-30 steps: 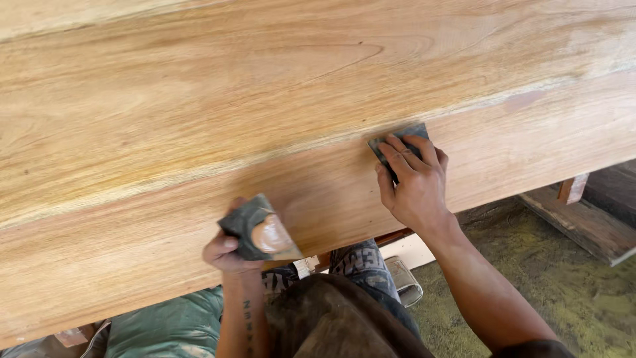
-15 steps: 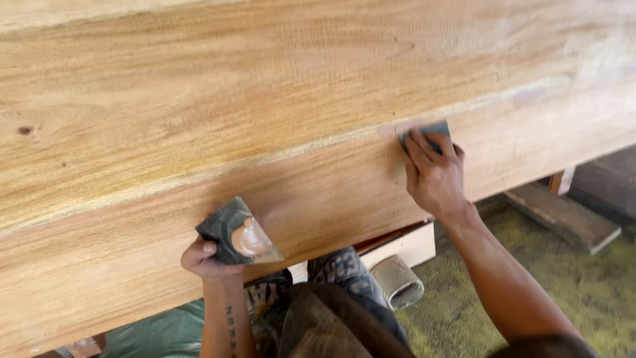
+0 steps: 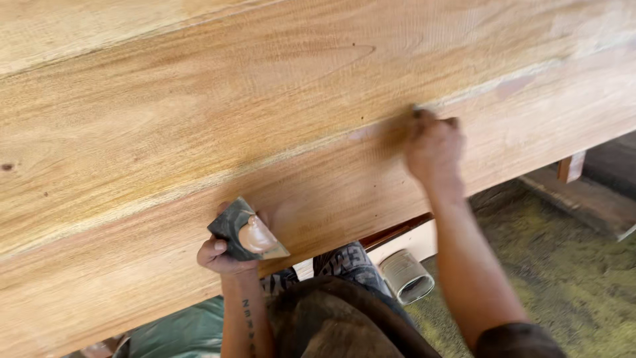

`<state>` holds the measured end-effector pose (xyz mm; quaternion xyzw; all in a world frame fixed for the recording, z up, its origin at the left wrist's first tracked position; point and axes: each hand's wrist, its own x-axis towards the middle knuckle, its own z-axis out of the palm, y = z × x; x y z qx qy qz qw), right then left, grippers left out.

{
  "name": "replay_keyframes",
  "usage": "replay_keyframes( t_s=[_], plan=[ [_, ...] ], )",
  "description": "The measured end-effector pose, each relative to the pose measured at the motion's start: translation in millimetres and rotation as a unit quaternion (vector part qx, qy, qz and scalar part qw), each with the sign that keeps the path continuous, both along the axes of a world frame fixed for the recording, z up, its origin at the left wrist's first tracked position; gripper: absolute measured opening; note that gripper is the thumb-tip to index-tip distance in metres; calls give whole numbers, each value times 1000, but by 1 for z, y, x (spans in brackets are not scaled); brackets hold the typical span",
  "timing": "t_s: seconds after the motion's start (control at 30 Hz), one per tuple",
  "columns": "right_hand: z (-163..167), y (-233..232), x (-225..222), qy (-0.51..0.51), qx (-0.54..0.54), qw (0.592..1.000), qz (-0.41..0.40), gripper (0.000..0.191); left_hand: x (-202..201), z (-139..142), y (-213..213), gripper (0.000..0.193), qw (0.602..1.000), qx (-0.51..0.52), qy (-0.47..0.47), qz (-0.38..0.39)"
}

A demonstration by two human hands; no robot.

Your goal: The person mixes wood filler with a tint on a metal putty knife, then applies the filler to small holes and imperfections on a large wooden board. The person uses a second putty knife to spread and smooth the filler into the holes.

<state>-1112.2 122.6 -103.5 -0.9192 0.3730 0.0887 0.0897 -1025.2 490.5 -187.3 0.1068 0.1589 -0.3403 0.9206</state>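
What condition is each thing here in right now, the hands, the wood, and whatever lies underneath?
right hand: blurred, pressed flat on the slab's side face
left hand: closed around a scraper
scraper: held, putty heaped on its blade, tip against the wood
wooden slab: bare, pale filler along its seam
can: lying on its side, open
floor: covered in sawdust

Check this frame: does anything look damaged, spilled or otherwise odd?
Mostly fine. The wooden slab has a small dark knot near its left edge and a pale filler-like patch beside the blurred right hand. The left hand holds a folded dark pad.
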Motion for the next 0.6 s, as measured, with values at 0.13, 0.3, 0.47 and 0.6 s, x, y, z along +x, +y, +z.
replay_keyframes(
  t_s=[0.13,0.3,0.47,0.6],
  plan=[
    [-22,95,30,34,-19,994,105,25,-2,1,-7,42,1000,0,15,-3],
    [32,173,-16,-48,116,990,57,26,12,7,11,41,999,-4,0,-41],
    [31,153,-74,-91,25,994,58,31,27,-9,41,55,992,22,-4,-125],
    [-13,152,-102,-87,-56,992,73,33,26,-18,51,49,984,-53,51,-161]
  ],
)
